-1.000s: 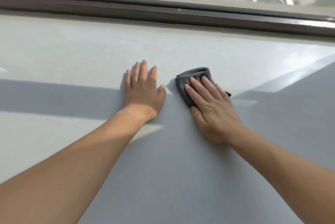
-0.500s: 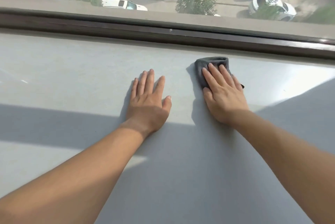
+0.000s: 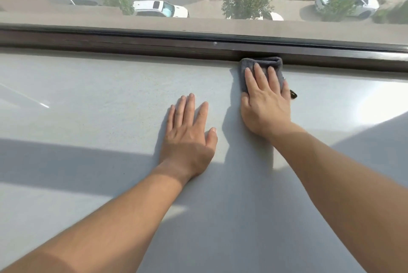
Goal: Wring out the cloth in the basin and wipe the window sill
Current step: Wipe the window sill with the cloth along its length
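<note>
A folded dark grey cloth lies on the pale grey window sill, its far edge against the dark window frame. My right hand presses flat on the cloth with straight fingers and covers most of it. My left hand rests flat on the bare sill, palm down, fingers spread, a little nearer to me and to the left of the cloth. No basin is in view.
The dark frame runs along the sill's whole far edge, with glass above it and a street with parked cars and trees far below. Sunlight and broad shadows cross the sill.
My right hand has pushed the cloth away from me across the sill until it meets the window frame. My left hand has stayed flat on the sill.
</note>
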Demonstrator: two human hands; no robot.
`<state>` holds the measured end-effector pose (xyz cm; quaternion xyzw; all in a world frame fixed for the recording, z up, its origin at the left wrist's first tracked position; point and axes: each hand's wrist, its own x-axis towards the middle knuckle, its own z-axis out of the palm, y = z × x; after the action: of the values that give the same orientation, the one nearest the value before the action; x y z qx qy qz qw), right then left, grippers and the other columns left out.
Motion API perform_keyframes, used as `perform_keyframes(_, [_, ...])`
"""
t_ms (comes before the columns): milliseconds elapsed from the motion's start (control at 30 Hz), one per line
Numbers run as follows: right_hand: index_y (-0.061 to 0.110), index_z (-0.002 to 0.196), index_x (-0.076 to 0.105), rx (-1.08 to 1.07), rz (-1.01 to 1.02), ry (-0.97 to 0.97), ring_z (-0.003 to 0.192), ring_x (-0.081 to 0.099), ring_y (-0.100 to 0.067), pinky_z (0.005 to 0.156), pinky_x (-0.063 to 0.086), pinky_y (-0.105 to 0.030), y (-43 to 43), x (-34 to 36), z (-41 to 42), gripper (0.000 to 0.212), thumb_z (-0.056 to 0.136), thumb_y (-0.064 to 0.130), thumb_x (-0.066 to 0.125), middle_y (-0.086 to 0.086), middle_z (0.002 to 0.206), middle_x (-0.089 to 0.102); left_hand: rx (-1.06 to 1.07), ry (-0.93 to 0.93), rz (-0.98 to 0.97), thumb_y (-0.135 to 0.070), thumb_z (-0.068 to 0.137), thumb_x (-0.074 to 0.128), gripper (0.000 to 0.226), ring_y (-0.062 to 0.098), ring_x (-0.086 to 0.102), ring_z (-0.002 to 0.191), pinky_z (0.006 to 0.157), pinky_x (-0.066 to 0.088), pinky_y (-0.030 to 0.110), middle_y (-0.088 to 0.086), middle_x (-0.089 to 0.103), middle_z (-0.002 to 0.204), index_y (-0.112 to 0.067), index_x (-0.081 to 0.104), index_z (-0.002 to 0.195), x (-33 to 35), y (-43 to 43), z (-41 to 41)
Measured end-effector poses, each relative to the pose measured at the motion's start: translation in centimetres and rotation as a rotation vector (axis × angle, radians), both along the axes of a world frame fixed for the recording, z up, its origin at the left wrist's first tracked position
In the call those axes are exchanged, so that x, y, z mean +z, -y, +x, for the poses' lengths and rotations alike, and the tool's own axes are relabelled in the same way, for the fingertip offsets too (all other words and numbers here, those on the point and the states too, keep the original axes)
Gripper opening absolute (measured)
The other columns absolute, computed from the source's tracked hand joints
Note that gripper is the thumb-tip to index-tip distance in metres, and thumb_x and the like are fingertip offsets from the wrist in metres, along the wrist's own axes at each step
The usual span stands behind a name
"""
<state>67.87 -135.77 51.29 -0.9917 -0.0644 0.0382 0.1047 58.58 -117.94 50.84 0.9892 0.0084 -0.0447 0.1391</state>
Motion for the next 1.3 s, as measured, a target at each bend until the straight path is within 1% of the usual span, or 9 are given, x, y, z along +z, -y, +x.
perform_keyframes(133, [0.034,0.159,0.012,0.309,-0.043,-0.024,0.155,0.000,-0.021,0.123,0.004,-0.051,-1.9,0.2,-1.2,0.062,0.098,0.045,0.021,0.010,0.168,0.008,0.010,0.020,0.015,-0.048,0.090,0.019,0.071,0.014,-0.017,0.151,0.122,-0.011,0.040,0.003,-0.007,0.166,-0.026,0.012,0.157,-0.1,0.2,0.0])
perform_keyframes(267, [0.031,0.159,0.014,0.328,-0.034,-0.006,0.155,0.001,-0.018,0.125,0.002,-0.045,-0.3,0.2,-0.9,0.061,0.100,0.042,0.024,0.010,0.168,0.009,0.005,0.028,0.014,-0.049,0.090,0.021,0.070,0.013,-0.015,0.151,0.122,-0.010,0.040,0.002,-0.005,0.167,-0.026,0.014,0.157,-0.1,0.1,-0.1])
perform_keyframes(433, [0.030,0.159,0.017,-0.024,-0.004,-0.004,0.154,0.003,-0.019,0.124,0.004,-0.044,6.4,-0.2,-0.2,0.059,0.102,0.037,0.029,0.010,0.168,0.010,-0.004,-0.019,0.047,-0.048,0.092,0.015,0.069,0.011,-0.026,0.147,0.121,-0.013,0.040,-0.001,-0.017,0.165,-0.028,0.002,0.157,-0.1,0.0,-0.2])
perform_keyframes(533, [0.031,0.159,0.015,-0.168,0.035,-0.006,0.154,0.000,-0.021,0.124,0.001,-0.048,3.7,0.0,-1.1,0.059,0.101,0.040,0.025,0.009,0.168,0.008,0.005,-0.005,0.051,-0.049,0.090,0.014,0.071,0.012,-0.021,0.149,0.122,-0.012,0.040,0.001,-0.013,0.166,-0.028,0.005,0.157,-0.2,0.2,-0.2])
perform_keyframes(700, [0.033,0.159,0.015,0.253,-0.019,-0.008,0.155,0.001,-0.018,0.124,0.003,-0.044,2.8,-0.2,-4.2,0.058,0.102,0.046,0.022,0.011,0.167,0.010,0.009,0.010,0.046,-0.051,0.088,0.015,0.073,0.012,-0.015,0.151,0.122,-0.009,0.039,0.000,-0.007,0.166,-0.028,0.012,0.157,-0.3,0.0,-0.2])
perform_keyframes(867, [0.031,0.159,0.014,-0.193,0.007,-0.027,0.155,0.000,-0.019,0.124,0.002,-0.045,9.3,-0.5,-0.6,0.059,0.102,0.040,0.025,0.009,0.168,0.007,0.007,0.006,0.054,-0.050,0.091,0.016,0.070,0.011,-0.019,0.149,0.122,-0.010,0.039,-0.001,-0.011,0.166,-0.029,0.008,0.157,-0.4,-0.2,-0.2])
perform_keyframes(933, [0.031,0.159,0.011,-0.236,0.007,-0.024,0.154,-0.003,-0.020,0.124,-0.001,-0.047,7.3,-0.3,-1.6,0.060,0.101,0.040,0.025,0.008,0.168,0.004,0.007,0.009,0.059,-0.049,0.091,0.017,0.070,0.011,-0.018,0.150,0.122,-0.010,0.039,-0.001,-0.009,0.166,-0.028,0.009,0.157,-0.4,-0.2,-0.1])
perform_keyframes(1133, [0.031,0.158,0.022,0.246,-0.013,-0.014,0.155,0.007,-0.018,0.125,0.007,-0.045,5.8,0.0,-8.9,0.062,0.097,0.042,0.024,0.010,0.166,0.017,0.005,0.008,0.056,-0.049,0.090,0.019,0.070,0.012,-0.014,0.151,0.122,-0.009,0.039,0.001,-0.005,0.167,-0.028,0.014,0.157,0.0,0.0,-0.1])
perform_keyframes(1300, [0.032,0.159,0.014,-0.190,0.004,-0.042,0.154,-0.001,-0.018,0.124,0.001,-0.044,11.3,-0.1,-3.5,0.061,0.100,0.040,0.025,0.009,0.168,0.007,0.008,0.007,0.038,-0.050,0.091,0.019,0.069,0.010,-0.017,0.150,0.122,-0.009,0.039,0.000,-0.007,0.166,-0.029,0.014,0.156,0.0,0.2,0.0])
